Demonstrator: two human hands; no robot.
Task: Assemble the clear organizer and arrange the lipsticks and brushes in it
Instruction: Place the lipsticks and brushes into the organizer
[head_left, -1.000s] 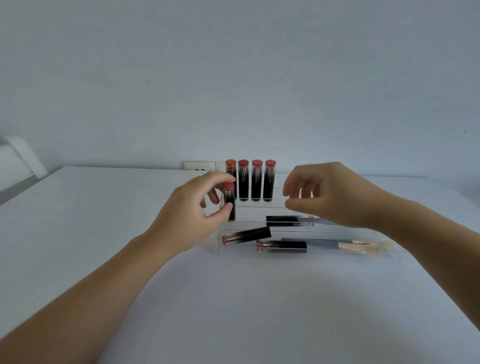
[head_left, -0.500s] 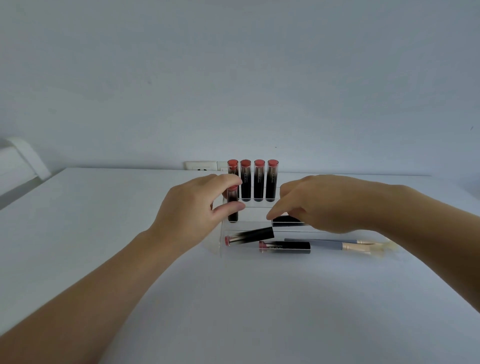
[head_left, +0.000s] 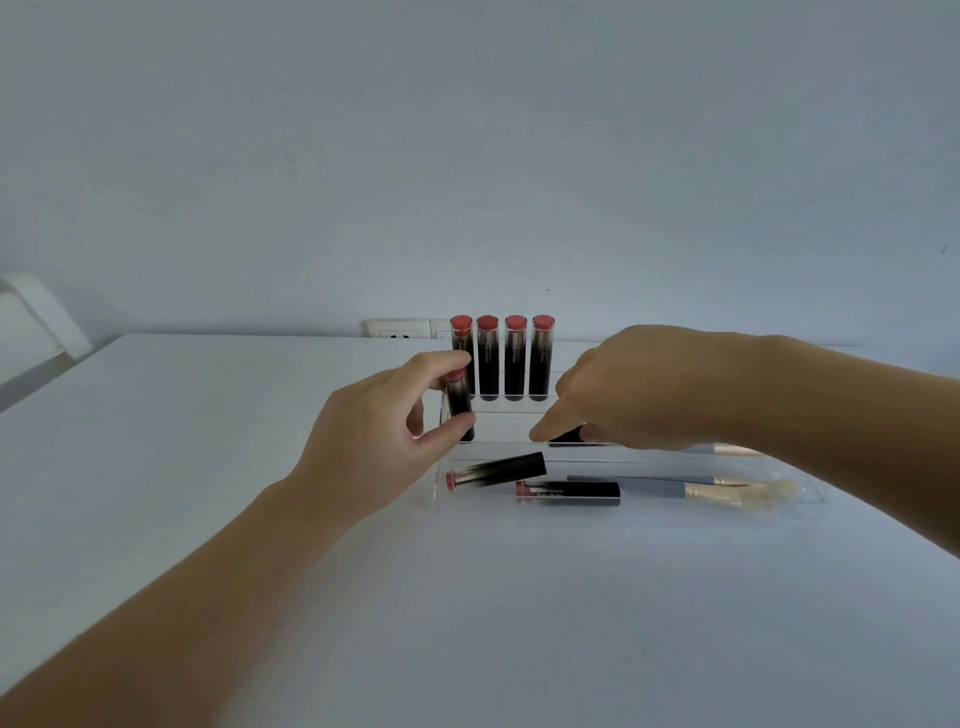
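The clear organizer (head_left: 439, 483) stands on the white table, stepped in tiers. Several black lipsticks with red tops (head_left: 515, 358) stand upright in its back row. My left hand (head_left: 379, 441) grips one more lipstick (head_left: 460, 408) upright at the left end of the middle tier. My right hand (head_left: 628, 389) reaches down over the middle tier, fingers closing on a lying black lipstick (head_left: 566, 435), mostly hidden under them. In the front tray lie two lipsticks (head_left: 498, 470) (head_left: 569, 492) and a grey-handled brush (head_left: 691, 487). Another brush (head_left: 732, 450) shows behind my right wrist.
A white wall socket (head_left: 397, 328) sits on the wall behind the organizer. A white chair part (head_left: 36, 317) shows at the far left. The table's (head_left: 208, 415) back edge meets the wall just behind the organizer.
My right hand has dropped from above the organizer onto the lying lipstick in the middle tier. My left hand has lowered its upright lipstick slightly into the middle tier.
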